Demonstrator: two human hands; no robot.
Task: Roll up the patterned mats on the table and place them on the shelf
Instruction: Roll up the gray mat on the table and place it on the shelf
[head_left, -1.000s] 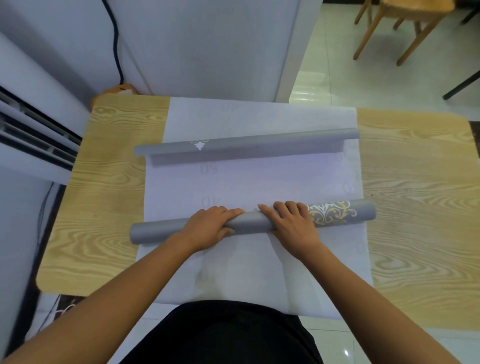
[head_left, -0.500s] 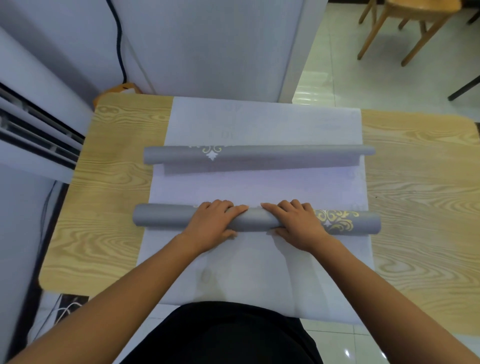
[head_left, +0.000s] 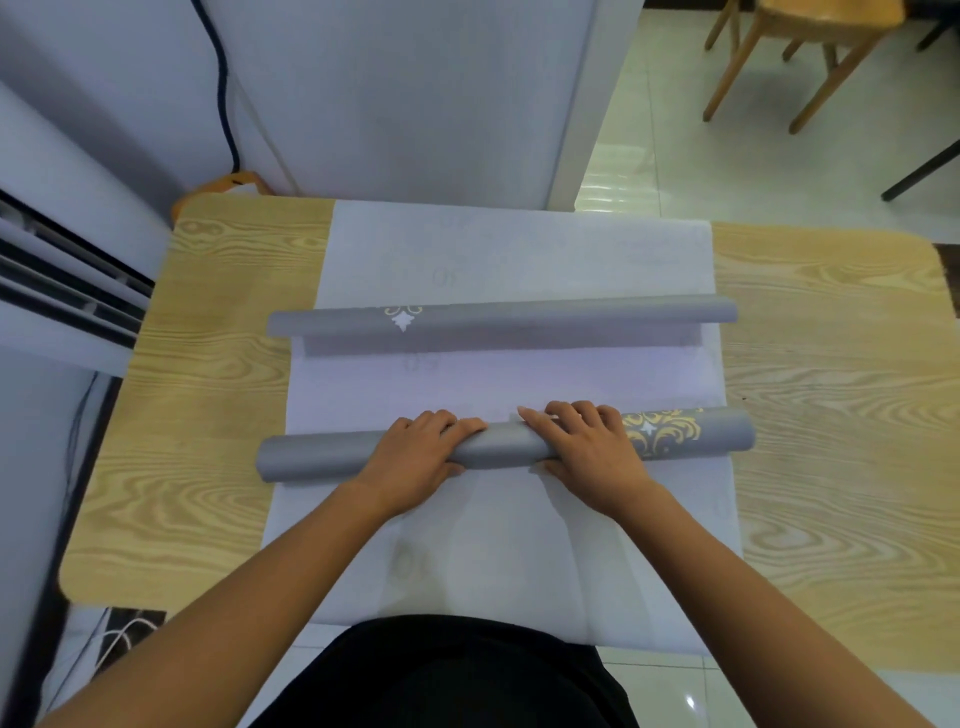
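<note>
Now left hand (head_left: 415, 462), right hand (head_left: 592, 457) grip near roll (head_left: 322, 460) (gold pattern showing).

Beyond the fingertips (head_left: 447, 420) on the near grey roll (head_left: 322, 460), a strip of white sheet (head_left: 545, 382) lies open up to the far grey roll (head_left: 545, 321), which bars the way; wood tabletop (head_left: 831, 395) flanks them outward.

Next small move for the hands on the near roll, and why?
Probably lift the near roll: left hand and right hand wrap its middle, and no flat grey shows beside it, so it looks finished. The far roll has a loose flap.
</note>
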